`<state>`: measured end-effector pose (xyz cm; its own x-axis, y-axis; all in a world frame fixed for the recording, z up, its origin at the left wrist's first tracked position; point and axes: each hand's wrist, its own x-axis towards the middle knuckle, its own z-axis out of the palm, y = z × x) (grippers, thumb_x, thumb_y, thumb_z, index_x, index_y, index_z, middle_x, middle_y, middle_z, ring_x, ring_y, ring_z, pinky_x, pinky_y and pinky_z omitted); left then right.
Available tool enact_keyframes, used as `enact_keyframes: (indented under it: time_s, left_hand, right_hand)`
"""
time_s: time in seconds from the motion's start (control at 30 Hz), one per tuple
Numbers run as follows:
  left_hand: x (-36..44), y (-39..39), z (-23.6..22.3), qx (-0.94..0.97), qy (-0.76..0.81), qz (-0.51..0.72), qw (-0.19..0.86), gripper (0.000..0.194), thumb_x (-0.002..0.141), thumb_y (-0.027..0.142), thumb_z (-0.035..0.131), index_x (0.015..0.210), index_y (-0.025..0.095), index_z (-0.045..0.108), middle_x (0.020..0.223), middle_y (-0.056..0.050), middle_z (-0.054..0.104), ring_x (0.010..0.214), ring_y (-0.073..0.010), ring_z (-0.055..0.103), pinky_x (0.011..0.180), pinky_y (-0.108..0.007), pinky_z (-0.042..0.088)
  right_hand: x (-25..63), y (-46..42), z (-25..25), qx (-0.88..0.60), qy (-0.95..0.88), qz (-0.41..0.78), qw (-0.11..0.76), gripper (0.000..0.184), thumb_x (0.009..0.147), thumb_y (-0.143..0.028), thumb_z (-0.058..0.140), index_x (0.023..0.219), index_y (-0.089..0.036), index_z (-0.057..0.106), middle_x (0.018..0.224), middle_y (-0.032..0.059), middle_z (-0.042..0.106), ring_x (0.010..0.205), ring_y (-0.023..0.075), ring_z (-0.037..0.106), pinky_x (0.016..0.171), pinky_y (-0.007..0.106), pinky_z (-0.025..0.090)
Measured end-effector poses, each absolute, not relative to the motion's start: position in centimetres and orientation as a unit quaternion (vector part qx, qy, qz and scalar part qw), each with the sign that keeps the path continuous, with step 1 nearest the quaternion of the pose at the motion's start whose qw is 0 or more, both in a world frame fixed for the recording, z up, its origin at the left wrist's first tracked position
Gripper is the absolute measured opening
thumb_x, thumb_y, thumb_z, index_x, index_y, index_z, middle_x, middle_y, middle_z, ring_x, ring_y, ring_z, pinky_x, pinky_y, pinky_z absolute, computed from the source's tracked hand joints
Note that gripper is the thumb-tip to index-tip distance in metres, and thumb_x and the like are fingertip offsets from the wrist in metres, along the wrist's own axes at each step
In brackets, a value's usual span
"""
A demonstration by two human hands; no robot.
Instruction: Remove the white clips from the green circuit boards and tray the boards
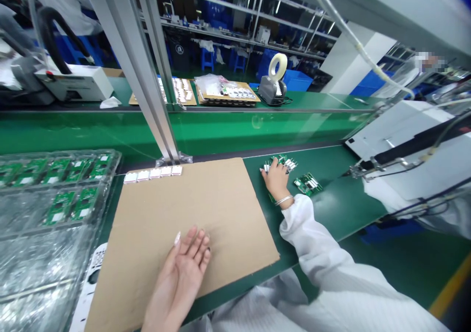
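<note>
Reading two hands, well apart. Left hand (180, 268) palm up over the cardboard sheet (191, 224), fingers loosely open, nothing held; contact with the sheet unclear. Right hand (277, 181) palm down, forearm reaching forward in a white sleeve (309, 239), metal bangle (283, 200) at the wrist, fingertips (265, 171) at a cluster of green PCBs (281, 163) with white connectors, on the green bench mat (331, 209); grip unclear. Another green PCB (307, 184) lies just beside that hand. White blocks (152, 173) line the cardboard's far edge. Clear plastic tray (55, 214) of PCBs sits left of it.
</note>
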<state>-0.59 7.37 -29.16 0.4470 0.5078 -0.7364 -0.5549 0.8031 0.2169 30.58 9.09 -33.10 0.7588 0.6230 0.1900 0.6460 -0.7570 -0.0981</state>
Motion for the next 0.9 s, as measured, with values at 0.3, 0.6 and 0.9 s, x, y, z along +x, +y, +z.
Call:
enact_keyframes:
  time_s: [0.3, 0.6, 0.9]
  left_hand:
    - [-0.8, 7.3, -29.5, -0.032, 0.415, 0.315, 0.853, 0.034, 0.094, 0.014, 0.03, 0.091, 0.015, 0.064, 0.087, -0.007, 0.069, 0.08, -0.016, 0.067, 0.07, -0.028, 0.053]
    - [0.1, 6.7, -30.4, 0.138, 0.425, 0.383, 0.809, 0.02, 0.079, 0.013, 0.063, 0.098, 0.014, 0.065, 0.097, -0.007, 0.068, 0.09, -0.0157, 0.063, 0.079, -0.023, 0.047]
    - [2.0, 7.3, -30.7, 0.429, 0.461, 0.41, 0.659, 0.077, 0.056, 0.008, 0.08, 0.126, 0.017, 0.049, 0.119, -0.009, 0.058, 0.108, -0.0213, 0.054, 0.09, -0.025, 0.039]
  right_hand:
    - [31.4, 8.5, -33.7, -0.904, -0.409, -0.088, 0.087, 0.058, 0.085, -0.02, 0.058, 0.136, 0.004, 0.042, 0.102, 0.02, 0.037, 0.098, 0.0274, 0.033, 0.083, 0.044, 0.04]
    - [23.8, 6.7, -31.2, -0.632, -0.742, -0.137, 0.178, 0.057, 0.09, -0.029, 0.043, 0.139, -0.001, 0.037, 0.112, 0.0142, 0.038, 0.101, 0.0198, 0.036, 0.087, 0.034, 0.038]
    - [18.4, 5.9, -32.0, -0.391, -0.869, -0.122, 0.277, 0.037, 0.104, -0.023, 0.021, 0.123, -0.007, 0.048, 0.125, 0.0082, 0.034, 0.111, 0.0199, 0.036, 0.091, 0.039, 0.035]
